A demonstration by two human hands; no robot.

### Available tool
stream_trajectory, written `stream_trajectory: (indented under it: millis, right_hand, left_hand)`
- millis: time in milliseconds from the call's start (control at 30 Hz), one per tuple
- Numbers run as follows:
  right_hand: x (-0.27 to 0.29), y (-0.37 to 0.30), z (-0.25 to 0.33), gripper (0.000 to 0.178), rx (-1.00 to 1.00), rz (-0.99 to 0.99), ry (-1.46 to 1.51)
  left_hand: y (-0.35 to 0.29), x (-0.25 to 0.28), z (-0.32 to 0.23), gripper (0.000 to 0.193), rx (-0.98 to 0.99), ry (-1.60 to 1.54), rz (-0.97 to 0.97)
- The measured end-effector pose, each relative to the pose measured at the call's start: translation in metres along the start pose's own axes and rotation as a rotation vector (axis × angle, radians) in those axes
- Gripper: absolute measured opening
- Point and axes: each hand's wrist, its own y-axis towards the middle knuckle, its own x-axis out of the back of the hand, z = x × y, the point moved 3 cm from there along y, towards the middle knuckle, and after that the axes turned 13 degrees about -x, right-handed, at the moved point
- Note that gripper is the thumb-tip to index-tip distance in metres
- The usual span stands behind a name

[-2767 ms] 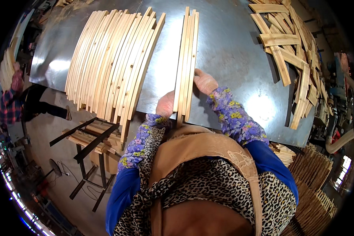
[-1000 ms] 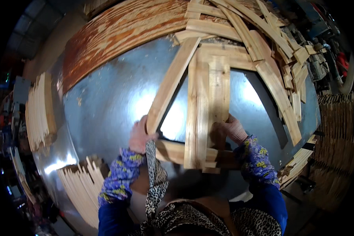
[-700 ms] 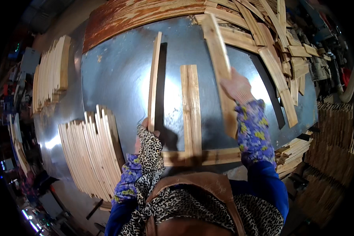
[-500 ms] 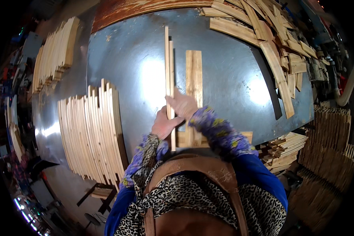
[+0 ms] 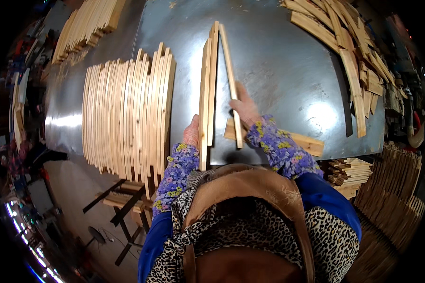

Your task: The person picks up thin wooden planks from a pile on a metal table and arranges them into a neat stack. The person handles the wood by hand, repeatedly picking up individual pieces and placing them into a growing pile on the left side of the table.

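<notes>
Two wooden boards stand on edge side by side, the left board (image 5: pixel 204 96) against the right board (image 5: pixel 214 80). My left hand (image 5: pixel 191 133) presses along their left side near the front end, its fingers partly hidden by the wood. To the right, my right hand (image 5: pixel 245 107) grips a third board (image 5: pixel 230 70), also on edge, with fingers and thumb around its near half. This board leans in toward the pair at its far end and stands apart from it at the near end. Under my right forearm lies a short flat board (image 5: pixel 304 143).
On the left of the metal tabletop (image 5: pixel 278 80) stands a row of boards on edge (image 5: pixel 127 113), with another row (image 5: pixel 87 28) behind it. Loose boards (image 5: pixel 352 66) are heaped at the far right. Stacked boards (image 5: pixel 349 174) sit below the right edge.
My hands have moved apart. The board lying flat beside the pair is now on edge in my right hand. The short board underneath is now slanted. The whole view has shifted.
</notes>
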Motion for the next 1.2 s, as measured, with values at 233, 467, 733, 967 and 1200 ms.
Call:
stream_trajectory:
  millis: [233,467,733,967,1200]
  right_hand:
    - [-0.175,-0.057,0.011,0.062,-0.114,0.358,0.032]
    - [-0.047,-0.079,-0.017,0.084,0.361,0.198,-0.906]
    - [0.116,-0.034,-0.086,0.08,-0.128,0.0,-0.843]
    - [-0.007,0.048,0.019,0.061,-0.418,0.157,0.591]
    - [-0.18,0.021,0.039,0.09,0.042,0.217,-0.093]
  left_hand:
    - [-0.124,0.037,-0.067,0.038,-1.111,0.933,-0.051]
    - [-0.12,0.044,-0.036,0.04,-1.181,1.245,0.015]
    - [-0.111,0.051,-0.038,0.035,-1.143,1.123,0.113]
    - [-0.107,0.076,-0.05,0.03,-1.217,0.791,-0.071]
    - [-0.104,0.068,-0.064,0.04,-1.797,1.099,-0.342]
